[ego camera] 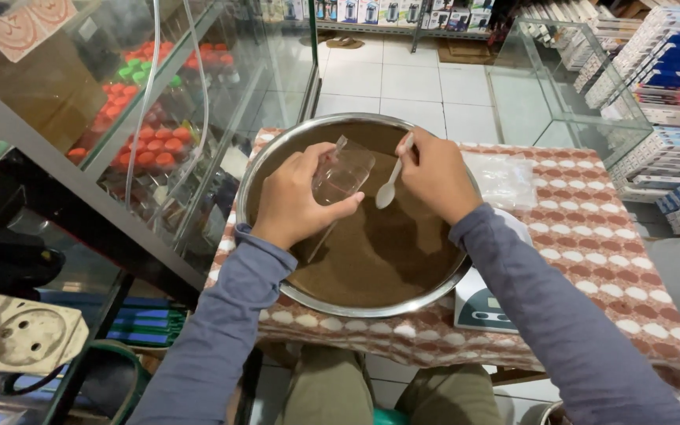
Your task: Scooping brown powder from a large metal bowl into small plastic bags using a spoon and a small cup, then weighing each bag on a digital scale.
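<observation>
A large round metal basin [265, 161] full of brown powder [379, 256] sits on a small table with a red-and-white patterned cloth [592, 236]. My left hand [289, 201] holds a small clear plastic bag [341, 175] open over the powder. My right hand [437, 175] grips a white plastic spoon [388, 191] by its handle, with the bowl pointing down just right of the bag's mouth. Both hands hover above the basin's far half.
A stack of clear plastic bags [505, 179] lies on the cloth right of the basin. A digital scale [478, 305] pokes out from under the basin's near right edge. A glass display case [143, 118] with coloured caps stands left; an empty glass tank [568, 94] stands behind.
</observation>
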